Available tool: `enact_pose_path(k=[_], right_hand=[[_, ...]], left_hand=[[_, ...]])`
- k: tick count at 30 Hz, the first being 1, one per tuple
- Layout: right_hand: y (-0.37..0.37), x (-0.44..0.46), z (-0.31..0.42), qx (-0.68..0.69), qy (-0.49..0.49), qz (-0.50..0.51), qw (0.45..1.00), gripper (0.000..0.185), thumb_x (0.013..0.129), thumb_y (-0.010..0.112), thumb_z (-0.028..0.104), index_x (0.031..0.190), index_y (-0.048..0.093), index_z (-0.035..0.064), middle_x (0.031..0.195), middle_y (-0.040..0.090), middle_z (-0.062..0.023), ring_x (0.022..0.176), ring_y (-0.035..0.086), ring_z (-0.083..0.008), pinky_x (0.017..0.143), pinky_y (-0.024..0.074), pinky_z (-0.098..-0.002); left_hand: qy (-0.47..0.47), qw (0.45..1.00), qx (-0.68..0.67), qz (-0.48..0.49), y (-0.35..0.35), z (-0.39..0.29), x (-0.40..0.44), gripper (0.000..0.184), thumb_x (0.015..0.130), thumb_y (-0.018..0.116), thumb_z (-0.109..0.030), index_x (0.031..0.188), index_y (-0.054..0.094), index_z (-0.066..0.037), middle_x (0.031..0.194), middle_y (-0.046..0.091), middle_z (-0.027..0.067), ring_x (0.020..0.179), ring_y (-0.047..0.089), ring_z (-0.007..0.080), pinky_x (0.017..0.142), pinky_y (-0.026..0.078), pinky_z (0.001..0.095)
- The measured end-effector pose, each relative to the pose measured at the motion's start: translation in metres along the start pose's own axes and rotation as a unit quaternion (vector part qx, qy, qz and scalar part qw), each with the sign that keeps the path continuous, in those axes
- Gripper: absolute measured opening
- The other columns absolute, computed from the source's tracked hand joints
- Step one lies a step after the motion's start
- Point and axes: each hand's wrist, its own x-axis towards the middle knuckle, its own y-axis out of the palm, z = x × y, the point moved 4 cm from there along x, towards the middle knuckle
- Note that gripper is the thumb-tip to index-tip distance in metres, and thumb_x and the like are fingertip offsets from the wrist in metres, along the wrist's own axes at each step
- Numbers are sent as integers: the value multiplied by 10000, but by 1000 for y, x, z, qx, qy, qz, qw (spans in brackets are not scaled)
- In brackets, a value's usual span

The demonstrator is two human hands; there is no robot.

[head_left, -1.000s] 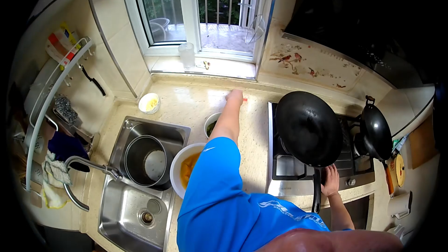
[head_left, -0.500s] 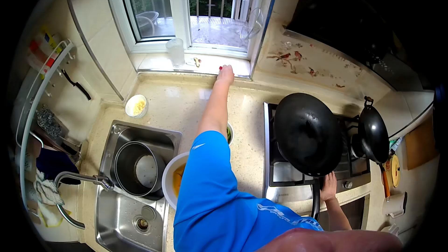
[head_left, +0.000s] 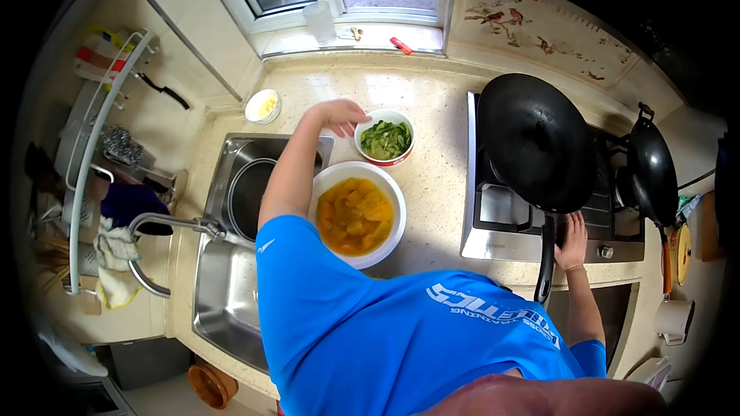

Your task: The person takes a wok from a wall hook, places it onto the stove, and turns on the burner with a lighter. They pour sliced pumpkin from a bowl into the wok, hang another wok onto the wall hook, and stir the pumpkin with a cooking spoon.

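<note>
My left hand (head_left: 339, 115) is stretched out at the left rim of a small bowl (head_left: 408, 125) of cooked greens (head_left: 385, 141), fingers apart and gripping nothing. Just below that bowl, under my left forearm, is a bigger white bowl (head_left: 401, 216) with orange-yellow chunks in liquid (head_left: 354, 217). My right hand (head_left: 572, 243) lies against the stove's front panel, fingers stretched out beside the wok handle (head_left: 545, 262); whatever is under the palm is hidden. The black wok (head_left: 536, 142) sits tilted over the left burner. A red lighter-like object (head_left: 401, 45) rests on the windowsill.
A sink (head_left: 223, 293) with a dark pot (head_left: 250, 196) and a faucet (head_left: 177, 223) is on the left. A small white bowl (head_left: 263, 107) of chopped pale bits stands behind it. On the stove's right is a second wok (head_left: 652, 169). A wall rack (head_left: 100, 123) curves along the left.
My left hand has left the windowsill and come back to the bowl of greens; the red object now lies on the sill. The view has tilted down. My right hand remains at the stove front.
</note>
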Motion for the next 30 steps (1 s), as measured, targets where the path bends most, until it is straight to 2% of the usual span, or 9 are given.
enact_pose_path(k=[5, 8, 12, 16, 19, 22, 24, 27, 30], right_hand=[[-5, -2, 3, 12, 5, -1, 1000, 809, 647, 571, 508, 1259, 328, 37, 1274, 362, -140, 1230, 249, -332, 988, 232, -431], [-5, -3, 4, 16, 11, 2, 1000, 810, 645, 573, 510, 1263, 327, 48, 1275, 362, -139, 1232, 247, -330, 989, 230, -435], [-4, -4, 2, 21, 13, 6, 1000, 807, 644, 575, 505, 1266, 325, 56, 1278, 361, -136, 1234, 243, -328, 989, 229, -440], [-3, -3, 1, 18, 7, -5, 1000, 806, 650, 561, 516, 1263, 327, 49, 1276, 361, -142, 1230, 248, -334, 986, 233, -444], [-3, -4, 1, 21, -1, -18, 1000, 810, 656, 546, 541, 1255, 334, 38, 1258, 376, -153, 1220, 259, -349, 978, 241, -445], [-4, -4, 1, 22, 1, -17, 1000, 805, 665, 537, 545, 1249, 337, 29, 1247, 383, -156, 1215, 264, -355, 972, 246, -445], [-1, -4, -1, 12, -3, -21, 1000, 795, 669, 536, 537, 1242, 339, 22, 1241, 383, -161, 1213, 266, -355, 969, 249, -445], [2, -4, -3, 8, -2, -17, 1000, 783, 674, 538, 522, 1229, 343, 6, 1246, 368, -177, 1213, 268, -355, 968, 249, -446], [4, -3, -4, 2, 2, -6, 1000, 783, 682, 529, 522, 1229, 337, -5, 1248, 361, -186, 1215, 266, -356, 970, 247, -447]], left_hand=[[37, 967, -253, 0, 44, 22, -5, 405, 774, 501, -113, 1163, 429, -27, 954, 567, 184, 699, 630, 270, 594, 547, 348], [47, 967, -239, -67, 44, 14, -4, 387, 738, 457, -7, 1125, 466, -23, 1007, 547, 184, 763, 619, 288, 551, 561, 363], [65, 971, -132, -191, 31, 4, -9, 377, 753, 434, 10, 1127, 469, -21, 960, 562, 190, 665, 626, 301, 476, 557, 360], [90, 932, -186, -297, 5, 13, -18, 356, 758, 437, -11, 1113, 466, -8, 859, 581, 200, 542, 615, 305, 418, 540, 357], [38, 904, -275, -324, -12, 39, -2, 314, 759, 409, -15, 1069, 433, 30, 689, 573, 206, 511, 608, 298, 414, 535, 370], [2, 853, -349, -389, -23, 62, 1, 282, 759, 397, -17, 1029, 432, 60, 664, 568, 189, 492, 601, 295, 407, 531, 382], [-9, 843, -380, -381, -30, 74, -1, 282, 758, 395, -15, 1026, 420, 68, 744, 564, 210, 513, 603, 306, 409, 534, 396], [-12, 748, -472, -465, -44, 104, 5, 336, 770, 421, -25, 1086, 359, 71, 935, 512, 257, 598, 610, 347, 435, 550, 414], [19, 733, -526, -430, -53, 122, 11, 315, 800, 339, -25, 1091, 340, 94, 850, 535, 240, 613, 609, 337, 499, 566, 389]])
